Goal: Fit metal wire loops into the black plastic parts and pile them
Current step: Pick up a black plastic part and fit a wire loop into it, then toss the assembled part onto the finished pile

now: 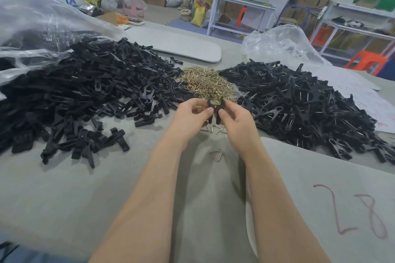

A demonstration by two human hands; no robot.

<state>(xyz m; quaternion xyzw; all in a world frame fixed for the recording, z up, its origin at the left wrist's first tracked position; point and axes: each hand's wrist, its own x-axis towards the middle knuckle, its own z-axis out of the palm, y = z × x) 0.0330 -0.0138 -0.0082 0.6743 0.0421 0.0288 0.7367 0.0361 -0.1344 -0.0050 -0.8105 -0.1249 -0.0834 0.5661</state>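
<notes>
L hand [192,114] & R hand [234,118] are close together, both pinching one black plastic part [214,106] between thumb & fingers. It's held up above the table [106,188] at mid-width, just nearer than the wire loop heap [207,83]. Can't tell if a loop is already in the part, as the fingers hide its lower end.

The bare parts pile [85,96] spreads toward the table's left edge. The fitted pile [303,104], w/ wires glinting in it, runs toward the right edge. A few loose loops [214,128] lie under the hands, and a single loop [215,155] lies closer to the near edge.

Step in hand, as I read it: seating a loop in the part. To do it well:
- Hold the forked end up & steady w/ the L thumb and let the R hand do the pushing.
- Line both wire legs w/ the slots before pressing. No twisting, since thin wire prob. bends easily.
- Check it sits flush, then drop it right onto the fitted pile, not left.
</notes>
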